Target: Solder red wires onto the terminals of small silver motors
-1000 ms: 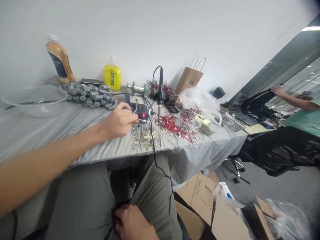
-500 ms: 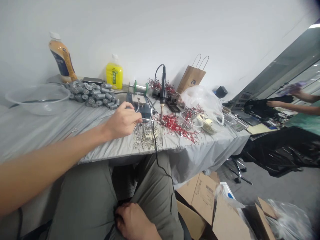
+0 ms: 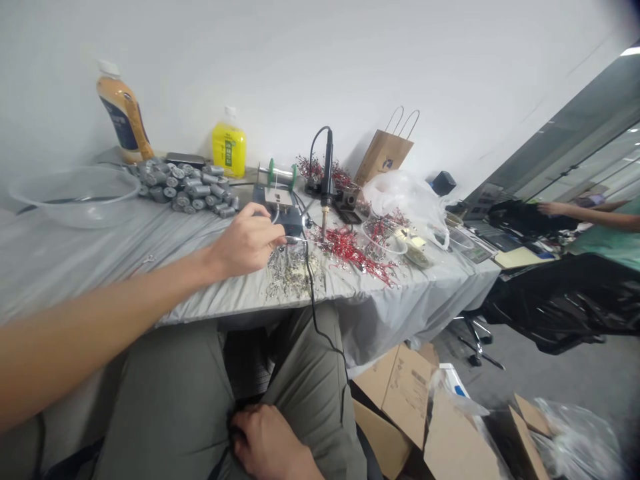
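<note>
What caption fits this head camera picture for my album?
Left hand at a black box on a cluttered grey table; right hand rests in lap.

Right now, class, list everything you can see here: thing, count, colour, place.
Grey-draped table: one, centre.
Clear plastic bowl: one, table's left end.
Tall orange bottle: one, by wall.
Squat yellow bottle: one, by wall.
Grey metal cylinders: heap, table rear.
Dark electronic box: one, table centre.
Black soldering iron: one, upright behind box.
Red wired parts: many, right of box.
Brown paper bag: one, by wall.
Cardboard boxes: several, floor.
Co-worker's arm: one, far right.
Left hand: at box's front.
Right hand: on lap.
</note>
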`<state>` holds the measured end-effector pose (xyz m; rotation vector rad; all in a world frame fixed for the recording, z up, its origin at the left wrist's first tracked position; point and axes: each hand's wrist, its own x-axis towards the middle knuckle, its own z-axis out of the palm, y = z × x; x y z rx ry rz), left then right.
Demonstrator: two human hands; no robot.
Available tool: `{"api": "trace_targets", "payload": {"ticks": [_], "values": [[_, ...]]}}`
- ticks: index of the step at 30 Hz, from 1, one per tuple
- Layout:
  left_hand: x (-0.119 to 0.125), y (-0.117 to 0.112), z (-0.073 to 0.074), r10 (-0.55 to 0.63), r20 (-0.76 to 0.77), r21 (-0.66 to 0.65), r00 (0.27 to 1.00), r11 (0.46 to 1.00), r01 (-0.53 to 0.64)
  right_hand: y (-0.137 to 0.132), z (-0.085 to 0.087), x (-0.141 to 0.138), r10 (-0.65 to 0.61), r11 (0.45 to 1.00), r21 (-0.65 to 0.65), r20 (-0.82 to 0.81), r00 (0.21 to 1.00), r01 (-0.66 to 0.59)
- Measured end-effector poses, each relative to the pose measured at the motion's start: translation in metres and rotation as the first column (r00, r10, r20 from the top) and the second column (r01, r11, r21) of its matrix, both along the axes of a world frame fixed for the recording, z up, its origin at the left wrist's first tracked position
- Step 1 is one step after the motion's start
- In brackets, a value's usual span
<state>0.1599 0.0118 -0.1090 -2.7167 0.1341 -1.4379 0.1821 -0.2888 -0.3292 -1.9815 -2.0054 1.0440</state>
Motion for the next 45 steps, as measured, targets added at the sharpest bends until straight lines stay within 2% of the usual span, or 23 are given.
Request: {"api": "trace_targets", "payload": {"ticks": [14,22,31,45], "values": [[-0.001,-0.001,0.001,-0.025,0.005,-0.004,1.0,1.0,0.025,-0.002,0.001,0.0,-0.002,1.0,-0.004,0.003,1.0,0.002],[0.0,0.0,-0.001,-0.024,0.01,-0.039,1.0,0.999,0.025,-0.002,-0.009,0.0,0.013,0.999,0.033,0.026,1.0,-0.014],[0.0,-0.001,-0.001,-0.039,0.021,-0.037,0.999,0.999,0.04,0.0,0.003,-0.001,0.016,1.0,0.004,0.027,1.0,-0.016],[0.003,-0.002,-0.002,-0.04,0.022,-0.027,0.999,0.999,0.041,0.001,0.001,0.0,0.027,1.0,-0.003,0.013,1.0,-0.027]]}}
